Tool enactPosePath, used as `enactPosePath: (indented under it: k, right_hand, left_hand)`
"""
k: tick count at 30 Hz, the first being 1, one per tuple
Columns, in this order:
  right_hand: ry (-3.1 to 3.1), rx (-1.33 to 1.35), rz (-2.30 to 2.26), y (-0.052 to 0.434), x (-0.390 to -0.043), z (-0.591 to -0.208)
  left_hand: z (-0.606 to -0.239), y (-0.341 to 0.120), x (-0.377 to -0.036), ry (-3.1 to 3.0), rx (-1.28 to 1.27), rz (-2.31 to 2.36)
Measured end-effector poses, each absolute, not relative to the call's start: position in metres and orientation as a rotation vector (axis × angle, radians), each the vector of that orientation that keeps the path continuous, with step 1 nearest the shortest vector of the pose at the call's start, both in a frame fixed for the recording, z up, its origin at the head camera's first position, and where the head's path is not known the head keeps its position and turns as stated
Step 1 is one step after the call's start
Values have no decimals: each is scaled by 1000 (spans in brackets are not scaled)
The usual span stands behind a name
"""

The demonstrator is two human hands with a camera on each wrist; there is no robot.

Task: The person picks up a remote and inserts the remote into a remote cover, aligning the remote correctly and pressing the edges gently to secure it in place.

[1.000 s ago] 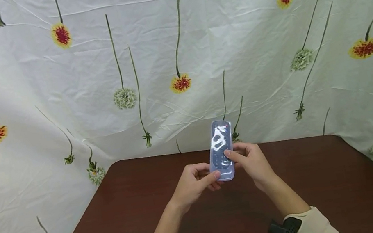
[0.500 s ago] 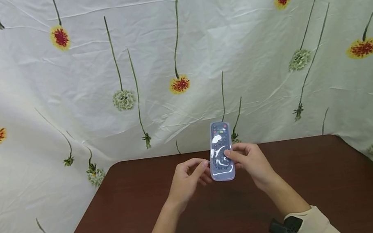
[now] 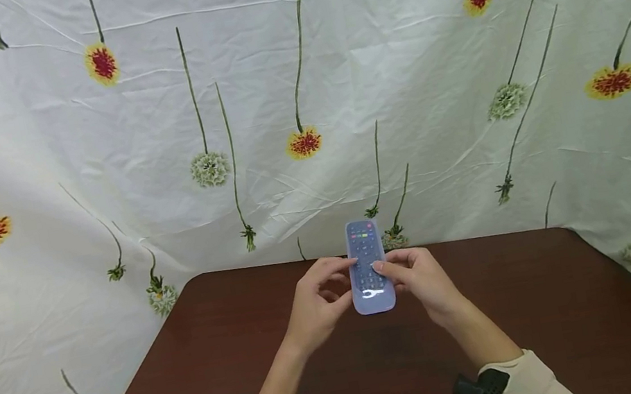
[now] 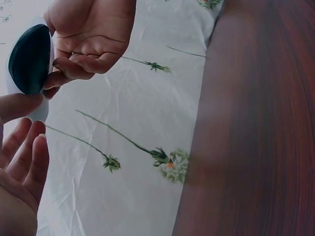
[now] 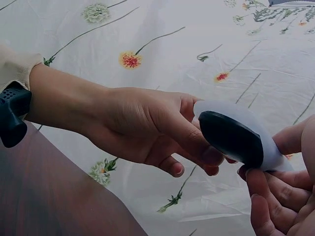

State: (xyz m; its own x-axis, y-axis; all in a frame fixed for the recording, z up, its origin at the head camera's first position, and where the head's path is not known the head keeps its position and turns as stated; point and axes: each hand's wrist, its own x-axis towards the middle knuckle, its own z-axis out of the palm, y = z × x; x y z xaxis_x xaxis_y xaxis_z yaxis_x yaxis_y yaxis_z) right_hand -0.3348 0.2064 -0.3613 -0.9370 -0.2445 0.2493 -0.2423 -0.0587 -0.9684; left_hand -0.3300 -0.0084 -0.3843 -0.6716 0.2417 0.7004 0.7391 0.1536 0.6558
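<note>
The remote control [image 3: 368, 266], in its clear sleeve, had dropped slightly lower above the table [image 3: 561, 294]. Right hand [image 3: 421, 277] pinched it; left hand [image 3: 318, 302] apparently regripped its edge.

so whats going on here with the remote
A person is holding a remote control in a clear, bluish cover above a dark wooden table. The right hand grips its right side with the thumb across the buttons. The left hand holds the left edge with thumb and fingertips. The remote points away from the person, buttons up, toward a flower-print cloth hung behind the table.
</note>
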Motion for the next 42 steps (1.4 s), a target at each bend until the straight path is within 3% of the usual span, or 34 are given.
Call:
enactPosePath:
  k: [18,42]
  right_hand:
    - [2137,-579,-2137,205,-335,-362]
    - [2210,-657,-2039,208,-334,-359]
  left_hand:
    - [-386,-7,-331,-1959,-940,-1350]
    - [-387,-12,-332,-1919,-937,-1470]
